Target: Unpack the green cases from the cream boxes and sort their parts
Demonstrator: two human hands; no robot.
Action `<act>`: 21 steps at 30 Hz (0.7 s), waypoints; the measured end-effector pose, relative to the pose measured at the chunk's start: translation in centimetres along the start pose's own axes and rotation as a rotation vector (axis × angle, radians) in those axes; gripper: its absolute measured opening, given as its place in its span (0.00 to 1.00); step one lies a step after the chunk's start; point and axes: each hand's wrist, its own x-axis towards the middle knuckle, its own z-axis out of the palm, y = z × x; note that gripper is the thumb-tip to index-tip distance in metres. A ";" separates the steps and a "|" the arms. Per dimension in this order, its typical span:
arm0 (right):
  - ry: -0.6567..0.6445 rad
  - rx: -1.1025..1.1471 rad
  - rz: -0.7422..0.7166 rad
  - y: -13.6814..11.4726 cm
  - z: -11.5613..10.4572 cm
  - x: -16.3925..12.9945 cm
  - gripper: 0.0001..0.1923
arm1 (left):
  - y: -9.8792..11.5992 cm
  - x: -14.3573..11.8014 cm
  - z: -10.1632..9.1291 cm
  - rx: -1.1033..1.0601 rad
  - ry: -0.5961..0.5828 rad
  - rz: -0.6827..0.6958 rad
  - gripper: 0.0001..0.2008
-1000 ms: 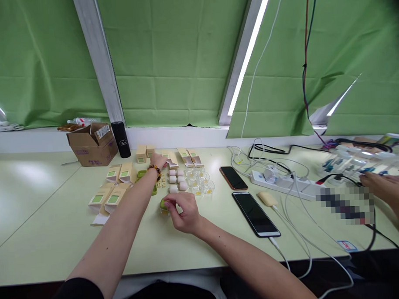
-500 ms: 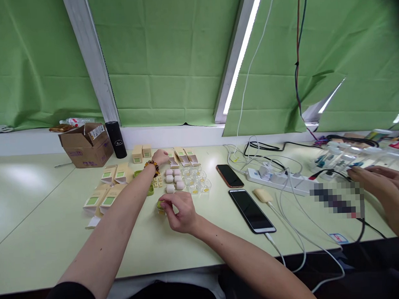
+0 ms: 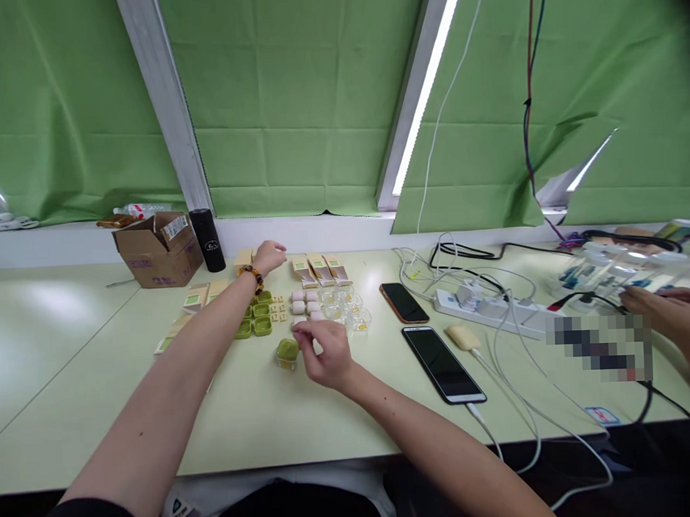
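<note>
- Landmark: green-topped clear case (image 3: 287, 352), standing alone on the counter (image 3: 89, 388), on my side of the laid-out rows.
- My right hand (image 3: 326, 353): just right of the case, fingers curled in narrow; fingertips (image 3: 300, 337) pinched near a small white piece. I cannot tell whether they grip it.
- My left hand (image 3: 269, 257): stretched far beyond the case, loosely cupped above the tan cartons (image 3: 244, 260); whether it holds one, I cannot tell.
- Green trays (image 3: 255, 320): beyond the case, slightly left.
- White capsules (image 3: 304, 301): beyond the case, slightly right; clear cups (image 3: 347, 307) further right.
- Two phones (image 3: 424, 335): well right of the case.
- Handling note, my judgement: I should keep the right hand low and steady beside the case so it stays upright, and lift the left forearm clear of the trays.
</note>
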 end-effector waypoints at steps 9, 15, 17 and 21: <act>-0.298 -0.199 0.298 2.6 -0.4 0.8 0.06 | -1.5 -6.9 -5.7 0.438 0.033 0.430 0.13; -0.366 -0.257 0.256 2.6 0.5 -0.1 0.05 | -5.4 -9.3 -4.3 0.605 -0.097 0.528 0.08; -0.371 -0.257 0.238 2.5 0.6 -0.3 0.05 | -6.2 -9.2 -3.9 0.634 -0.121 0.545 0.11; -0.365 -0.254 0.220 2.3 0.6 -0.4 0.06 | -7.1 -8.8 -3.8 0.668 -0.134 0.571 0.12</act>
